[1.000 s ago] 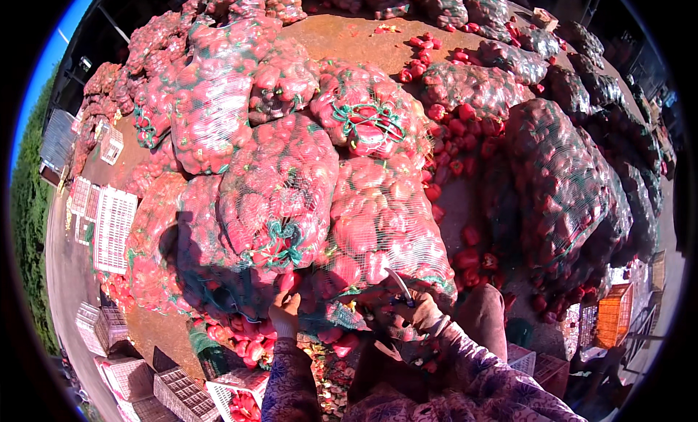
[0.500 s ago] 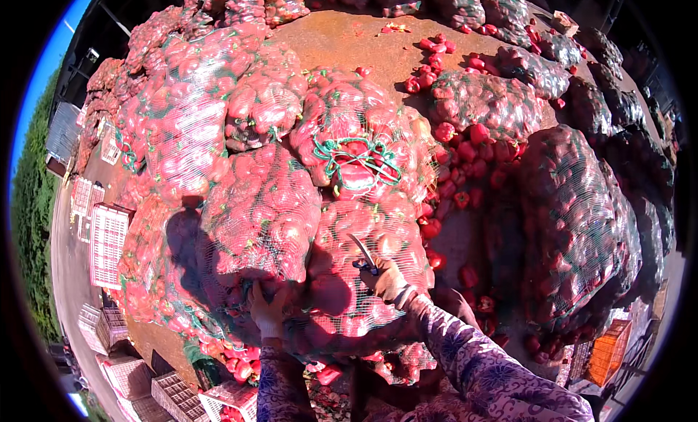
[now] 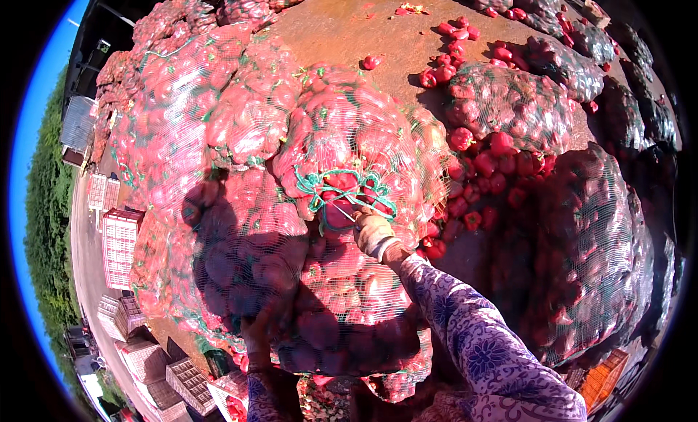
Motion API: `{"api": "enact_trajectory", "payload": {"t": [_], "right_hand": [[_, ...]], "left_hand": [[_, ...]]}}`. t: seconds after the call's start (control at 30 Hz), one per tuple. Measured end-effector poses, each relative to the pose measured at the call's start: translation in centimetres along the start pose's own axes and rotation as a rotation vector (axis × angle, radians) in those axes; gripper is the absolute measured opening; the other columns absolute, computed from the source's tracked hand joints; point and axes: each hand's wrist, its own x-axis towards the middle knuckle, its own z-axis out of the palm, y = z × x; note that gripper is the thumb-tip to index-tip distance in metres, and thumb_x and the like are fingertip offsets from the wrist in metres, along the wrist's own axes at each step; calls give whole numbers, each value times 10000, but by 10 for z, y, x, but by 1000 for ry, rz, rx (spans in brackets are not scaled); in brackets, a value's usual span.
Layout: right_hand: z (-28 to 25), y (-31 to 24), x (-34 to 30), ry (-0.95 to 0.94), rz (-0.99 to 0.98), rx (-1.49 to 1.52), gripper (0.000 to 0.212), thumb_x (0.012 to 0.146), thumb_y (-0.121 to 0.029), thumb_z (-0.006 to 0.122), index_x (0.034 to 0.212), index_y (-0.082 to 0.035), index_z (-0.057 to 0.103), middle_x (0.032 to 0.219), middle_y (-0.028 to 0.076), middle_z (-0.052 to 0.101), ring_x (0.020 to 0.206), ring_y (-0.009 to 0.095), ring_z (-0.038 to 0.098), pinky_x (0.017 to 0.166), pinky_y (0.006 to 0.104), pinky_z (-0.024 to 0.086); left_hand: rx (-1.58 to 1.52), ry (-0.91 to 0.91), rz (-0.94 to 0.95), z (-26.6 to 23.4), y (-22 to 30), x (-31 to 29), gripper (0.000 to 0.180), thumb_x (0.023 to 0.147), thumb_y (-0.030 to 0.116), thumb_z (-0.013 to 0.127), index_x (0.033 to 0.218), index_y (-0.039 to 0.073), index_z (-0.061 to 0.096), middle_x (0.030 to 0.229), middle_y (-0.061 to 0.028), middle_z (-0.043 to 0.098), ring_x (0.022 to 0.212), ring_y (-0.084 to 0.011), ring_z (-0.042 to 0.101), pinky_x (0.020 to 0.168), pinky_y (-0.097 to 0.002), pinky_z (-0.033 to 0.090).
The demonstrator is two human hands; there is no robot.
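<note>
A bulging red mesh sack (image 3: pixel 349 138) full of red peppers lies in front of me, its mouth tied with green cord (image 3: pixel 342 193). My right hand (image 3: pixel 374 231), gloved and in a purple patterned sleeve, reaches to that cord and holds a thin metal tool (image 3: pixel 343 212) whose tip touches the knot. My left hand (image 3: pixel 258 333) is low in deep shadow, its fingers closed on the mesh of the nearer sack (image 3: pixel 291 276). Both sacks lean against each other in a large pile.
Several more filled mesh sacks (image 3: pixel 509 102) lie around on a brown deck (image 3: pixel 342 29). Loose red peppers (image 3: pixel 494 171) are scattered in the gap to the right. White and red slatted crates (image 3: pixel 120 247) stand far below at the left, beside a road.
My right hand has moved up and away from me, from the lower sack to the green cord knot. The sacks have come closer and fill more of the view.
</note>
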Motion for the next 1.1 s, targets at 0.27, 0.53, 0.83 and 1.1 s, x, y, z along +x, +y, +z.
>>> {"api": "enact_trajectory", "payload": {"t": [0.27, 0.53, 0.83, 1.1], "right_hand": [[-27, -13, 71, -162, -82, -405, 460, 1025, -331, 177, 1463, -250, 288, 1552, 7, 237, 1417, 293, 224, 1174, 336, 191], [-30, -19, 70, -36, -317, -686, 288, 989, -248, 318, 1233, -263, 471, 995, 3, 515, 1021, 212, 566, 947, 338, 437], [40, 41, 147, 265, -811, -830, 340, 953, -271, 336, 1228, -115, 461, 1127, 117, 595, 1091, 214, 584, 972, 338, 444], [-28, -66, 104, -392, -201, -573, 307, 826, -242, 583, 1074, -68, 632, 815, 146, 684, 737, 262, 685, 681, 394, 541]], "left_hand": [[-76, 133, -4, -15, -47, 23, 581, 837, 255, 715, 1277, -41, 477, 1218, -127, 559, 1029, -223, 561, 877, -349, 480], [46, 267, -60, -8, -32, 12, 600, 837, 272, 717, 1279, -51, 472, 1232, -146, 543, 1060, -238, 549, 888, -359, 474], [139, 265, -16, -20, -57, 35, 670, 827, 382, 715, 1264, -64, 472, 1271, -178, 482, 1110, -259, 509, 926, -384, 450], [329, 435, -82, -6, -49, 37, 664, 790, 431, 733, 1121, -108, 533, 1175, -228, 536, 1043, -302, 554, 864, -417, 467]]}}
